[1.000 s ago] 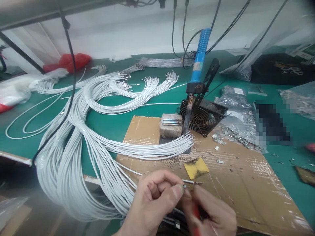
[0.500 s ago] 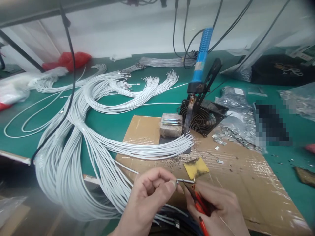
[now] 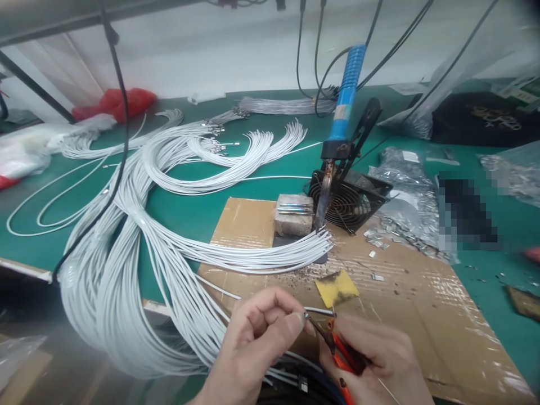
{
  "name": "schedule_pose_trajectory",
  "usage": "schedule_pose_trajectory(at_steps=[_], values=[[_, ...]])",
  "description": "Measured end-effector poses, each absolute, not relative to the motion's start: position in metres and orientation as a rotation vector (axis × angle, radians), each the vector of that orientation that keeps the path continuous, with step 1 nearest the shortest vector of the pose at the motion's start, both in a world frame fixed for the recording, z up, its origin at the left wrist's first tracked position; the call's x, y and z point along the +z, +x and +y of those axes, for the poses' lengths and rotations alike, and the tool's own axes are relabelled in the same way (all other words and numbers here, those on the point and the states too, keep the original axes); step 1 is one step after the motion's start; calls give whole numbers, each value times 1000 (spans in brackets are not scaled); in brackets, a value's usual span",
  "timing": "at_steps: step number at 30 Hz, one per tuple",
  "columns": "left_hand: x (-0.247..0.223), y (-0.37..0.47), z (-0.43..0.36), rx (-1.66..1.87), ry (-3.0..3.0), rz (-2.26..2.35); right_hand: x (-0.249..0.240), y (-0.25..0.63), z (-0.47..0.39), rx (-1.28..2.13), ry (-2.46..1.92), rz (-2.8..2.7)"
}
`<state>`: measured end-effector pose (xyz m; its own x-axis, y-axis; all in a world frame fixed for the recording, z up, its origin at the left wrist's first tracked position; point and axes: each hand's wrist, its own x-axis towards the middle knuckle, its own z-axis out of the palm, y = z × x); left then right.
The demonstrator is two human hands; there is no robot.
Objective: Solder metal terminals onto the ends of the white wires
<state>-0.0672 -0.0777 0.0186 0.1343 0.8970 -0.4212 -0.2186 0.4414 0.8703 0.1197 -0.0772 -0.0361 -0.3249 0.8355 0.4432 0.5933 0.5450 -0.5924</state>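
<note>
At the bottom centre, my left hand [image 3: 264, 337] pinches a small connector end [image 3: 306, 316] between thumb and forefinger. My right hand [image 3: 375, 360] is wrapped round red-handled pliers [image 3: 345, 359], whose dark tip touches or nearly touches that small end. A short stretch of white cable [image 3: 319, 310] runs between the two hands, above the tool. A thin pale wire also passes by my right hand. Just behind the hands lies a yellow sponge [image 3: 336, 288] with dark stains on the cardboard [image 3: 405, 315].
A blue-handled soldering iron [image 3: 348, 93] stands upright beside a black fan [image 3: 348, 202] and a metal block [image 3: 294, 216]. Bundled white cables [image 3: 126, 264] spread over the left and centre. Plastic bags with small metal connectors [image 3: 405, 185] lie right. A black cable [image 3: 125, 112] hangs left.
The pliers' tip has moved left and down, from beside the white cable to the small end at my left fingertips. My left hand has hardly moved.
</note>
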Motion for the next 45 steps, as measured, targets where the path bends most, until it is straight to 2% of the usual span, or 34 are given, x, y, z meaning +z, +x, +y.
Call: schedule_pose_trajectory(at_steps=[14,23,29,37,45], values=[[17,-65,-81,961,735,1147,-41,125,-81,319,-1135,-2022],[22,-52,-75,993,778,1186,-61,88,-98,543,-1277,-1610],[12,-66,-80,1016,763,1201,-43,135,-76,509,-1326,-1308],[14,-60,-78,1069,727,1229,-49,118,-89,653,-1399,-1722],[15,-52,-79,1070,827,1338,-42,110,-93,691,-1415,-1811]])
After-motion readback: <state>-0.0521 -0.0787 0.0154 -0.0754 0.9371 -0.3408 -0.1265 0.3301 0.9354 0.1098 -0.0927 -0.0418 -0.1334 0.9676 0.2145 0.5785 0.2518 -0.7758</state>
